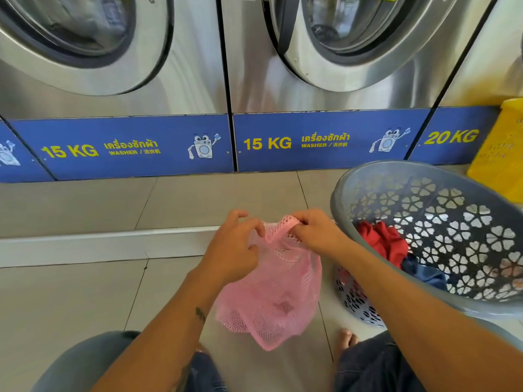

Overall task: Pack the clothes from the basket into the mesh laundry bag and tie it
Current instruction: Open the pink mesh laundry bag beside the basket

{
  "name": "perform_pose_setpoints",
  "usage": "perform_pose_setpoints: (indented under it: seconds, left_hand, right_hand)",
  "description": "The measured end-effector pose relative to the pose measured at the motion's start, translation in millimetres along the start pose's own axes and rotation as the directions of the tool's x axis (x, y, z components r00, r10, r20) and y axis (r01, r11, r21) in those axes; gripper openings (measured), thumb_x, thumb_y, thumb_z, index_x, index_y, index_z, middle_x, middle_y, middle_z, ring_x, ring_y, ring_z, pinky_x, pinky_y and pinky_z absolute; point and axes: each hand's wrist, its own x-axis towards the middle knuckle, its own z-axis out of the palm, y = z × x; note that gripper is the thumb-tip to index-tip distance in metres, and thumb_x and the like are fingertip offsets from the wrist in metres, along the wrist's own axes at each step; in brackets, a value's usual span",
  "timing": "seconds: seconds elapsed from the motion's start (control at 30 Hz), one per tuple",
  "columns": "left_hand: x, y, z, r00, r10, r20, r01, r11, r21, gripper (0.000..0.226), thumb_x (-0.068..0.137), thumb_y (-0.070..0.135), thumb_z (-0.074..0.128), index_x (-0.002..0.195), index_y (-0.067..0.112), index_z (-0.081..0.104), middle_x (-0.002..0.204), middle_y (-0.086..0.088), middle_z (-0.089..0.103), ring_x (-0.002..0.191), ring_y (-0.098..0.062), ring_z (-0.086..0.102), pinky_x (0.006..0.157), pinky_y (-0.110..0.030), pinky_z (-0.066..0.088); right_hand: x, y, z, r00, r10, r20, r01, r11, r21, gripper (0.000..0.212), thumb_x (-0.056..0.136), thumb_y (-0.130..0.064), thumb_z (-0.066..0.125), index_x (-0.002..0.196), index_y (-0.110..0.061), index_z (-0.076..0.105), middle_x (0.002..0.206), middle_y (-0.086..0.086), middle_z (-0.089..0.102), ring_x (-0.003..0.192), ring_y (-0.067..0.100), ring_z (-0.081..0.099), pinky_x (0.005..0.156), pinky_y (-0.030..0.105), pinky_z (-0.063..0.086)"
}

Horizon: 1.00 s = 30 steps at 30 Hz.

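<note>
Hands grip pink mesh bag [271, 290] rim: left hand [232, 250], right hand [314, 233]. Clothes [387, 244] in grey basket [424, 171] beside.

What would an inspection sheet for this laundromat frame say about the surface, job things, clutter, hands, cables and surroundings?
Surface: pale tiled floor with a raised white step in front of the machines.
Job's things: pink mesh laundry bag hangs from both hands, mouth gathered at the top, something pink inside. Grey basket tilted at the right, with a red garment and a dark blue garment in it.
Clutter: yellow crate at the far right.
Hands: left hand and right hand each pinch the bag's rim.
Cables: nothing seen.
Surroundings: steel washers with blue 15 KG and 20 KG panels; person's knees and a bare foot below.
</note>
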Motion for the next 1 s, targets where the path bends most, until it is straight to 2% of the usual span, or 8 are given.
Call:
perform_pose_setpoints:
  seconds: [0.13,0.23,0.33,0.57,0.67,0.83,0.93,1.0]
  left_hand:
    - [2,4,12,0.991,0.061,0.122,-0.056,0.997,-0.048,0.026,0.086,0.015,0.069,0.097,0.038,0.062,0.154,0.01,0.029,0.14,-0.018,0.034,0.114,-0.04,0.034]
    - [5,6,19,0.987,0.115,0.11,-0.095,0.98,-0.176,0.012,0.082,0.017,0.071,0.084,0.029,0.069,0.125,0.012,0.059,0.117,-0.017,0.056,0.102,-0.043,0.047]
    - [6,7,24,0.991,0.084,0.108,-0.053,0.961,-0.27,0.01,0.081,0.019,0.068,0.079,0.029,0.069,0.095,0.013,0.069,0.094,-0.013,0.064,0.091,-0.043,0.053]
    - [-4,16,30,0.956,0.093,0.279,-0.012,0.96,-0.279,0.047,0.09,0.019,0.068,0.124,0.05,0.058,0.129,0.011,0.049,0.113,-0.011,0.051,0.094,-0.023,0.04]
    - [-1,10,32,0.985,0.029,0.173,0.02,0.962,-0.273,0.052,0.091,0.013,0.064,0.137,0.035,0.055,0.134,0.009,0.053,0.121,-0.015,0.054,0.095,-0.021,0.038]
    - [2,10,22,0.988,-0.101,-0.113,0.049,0.918,-0.393,0.036,0.092,0.005,0.062,0.121,0.025,0.066,0.121,0.009,0.064,0.114,-0.013,0.06,0.088,-0.015,0.043]
    - [6,12,15,0.978,-0.139,-0.153,0.053,0.884,-0.465,0.047,0.09,-0.001,0.057,0.13,0.023,0.062,0.124,0.0,0.065,0.112,-0.03,0.062,0.095,-0.038,0.052]
    - [9,9,10,0.977,-0.119,-0.176,0.021,0.878,-0.478,0.054,0.088,-0.005,0.053,0.134,0.023,0.06,0.135,-0.001,0.061,0.122,-0.026,0.059,0.108,-0.044,0.046]
  right_hand:
    - [1,-8,2,1.0,-0.012,0.021,0.01,0.995,0.1,0.018,0.092,-0.007,0.061,0.078,-0.006,0.072,0.065,0.0,0.058,0.054,0.004,0.048,0.051,0.016,0.04]
    - [4,-7,4,0.999,0.028,-0.034,-0.023,0.988,0.153,0.021,0.09,-0.004,0.063,0.074,-0.017,0.068,0.064,-0.004,0.062,0.055,0.004,0.053,0.051,0.016,0.044]
    - [7,-2,2,0.984,0.123,-0.126,-0.099,0.978,0.186,0.019,0.09,-0.007,0.063,0.072,-0.015,0.062,0.061,-0.003,0.055,0.053,0.01,0.049,0.048,0.024,0.041]
    - [4,-2,1,0.962,0.232,-0.143,-0.198,0.955,0.22,0.014,0.088,-0.007,0.062,0.076,-0.013,0.061,0.069,0.005,0.058,0.06,0.016,0.053,0.048,0.024,0.043]
    - [3,-5,-2,0.965,0.251,-0.078,-0.213,0.92,0.328,0.009,0.085,-0.003,0.065,0.083,-0.012,0.065,0.079,0.011,0.065,0.069,0.021,0.06,0.063,0.034,0.051]
    - [2,7,-6,0.976,0.209,-0.059,-0.189,0.952,0.243,0.02,0.084,0.002,0.063,0.095,-0.015,0.067,0.089,0.01,0.068,0.071,0.019,0.06,0.068,0.034,0.052]
    - [-2,20,1,0.969,0.231,0.083,-0.236,0.97,0.061,0.03,0.082,-0.007,0.069,0.107,-0.022,0.066,0.101,0.004,0.07,0.091,0.018,0.067,0.084,0.031,0.053]
    - [-5,28,10,0.957,0.246,0.155,-0.243,0.969,-0.04,0.034,0.079,-0.012,0.072,0.11,-0.024,0.065,0.106,0.003,0.069,0.101,0.02,0.066,0.092,0.036,0.053]
